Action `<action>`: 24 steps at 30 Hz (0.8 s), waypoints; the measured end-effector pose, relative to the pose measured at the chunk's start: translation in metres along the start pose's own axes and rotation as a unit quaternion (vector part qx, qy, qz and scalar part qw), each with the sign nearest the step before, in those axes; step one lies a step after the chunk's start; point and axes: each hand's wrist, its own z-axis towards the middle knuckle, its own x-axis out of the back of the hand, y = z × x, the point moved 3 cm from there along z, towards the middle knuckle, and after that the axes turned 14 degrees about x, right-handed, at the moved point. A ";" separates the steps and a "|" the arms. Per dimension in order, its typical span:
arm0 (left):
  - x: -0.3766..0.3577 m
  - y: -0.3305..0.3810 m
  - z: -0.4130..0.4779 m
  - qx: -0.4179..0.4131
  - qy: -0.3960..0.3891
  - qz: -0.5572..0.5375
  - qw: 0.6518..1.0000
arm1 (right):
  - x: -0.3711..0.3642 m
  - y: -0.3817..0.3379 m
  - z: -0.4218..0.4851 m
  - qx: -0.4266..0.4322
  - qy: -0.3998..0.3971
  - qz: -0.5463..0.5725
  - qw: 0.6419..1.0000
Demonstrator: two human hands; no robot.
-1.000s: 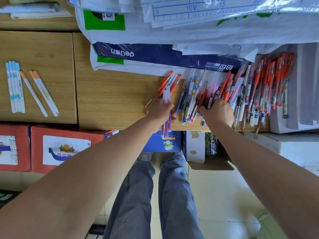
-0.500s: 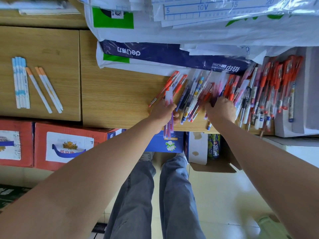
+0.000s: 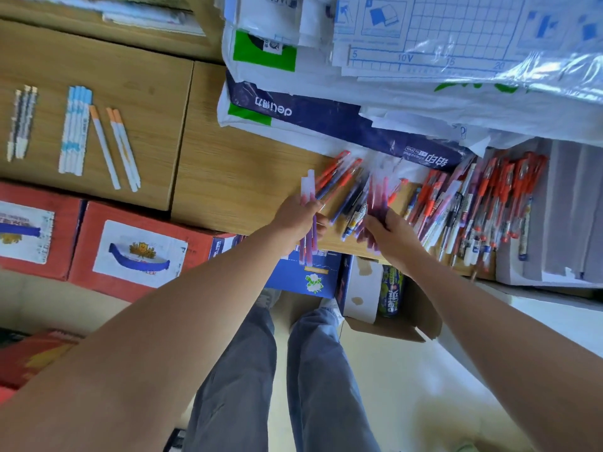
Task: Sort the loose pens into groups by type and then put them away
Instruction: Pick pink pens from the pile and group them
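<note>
Holds a few white-capped purple pens [image 3: 308, 189] in left hand [image 3: 295, 216] at the near edge of wooden desk [image 3: 235, 177]; grips a blurred purple bunch [image 3: 375, 199] in right hand [image 3: 390, 231] just beside, at the loose pile [image 3: 483, 203] of red and mixed pens. Shows three sorted groups well apart to the left: dark pens [image 3: 21, 123], blue-and-white pens [image 3: 75, 132], orange-tipped white pens [image 3: 119, 148]. Shows paper packs [image 3: 326, 120] behind the pile, red boxes [image 3: 137, 252] below the desk.
</note>
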 end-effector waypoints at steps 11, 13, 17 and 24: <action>0.126 -0.007 -0.012 -0.038 0.152 0.083 0.984 | -0.094 -0.095 0.014 0.079 -0.082 -0.006 0.993; 0.154 -0.006 -0.010 -0.043 0.152 0.075 0.985 | -0.119 -0.109 0.022 0.076 -0.082 -0.021 0.993; 0.211 -0.002 -0.001 -0.043 0.109 0.053 0.992 | -0.171 -0.135 0.043 0.057 -0.064 -0.015 0.996; 0.289 0.016 0.020 -0.035 0.045 0.051 0.997 | -0.235 -0.171 0.087 0.036 -0.010 -0.068 0.997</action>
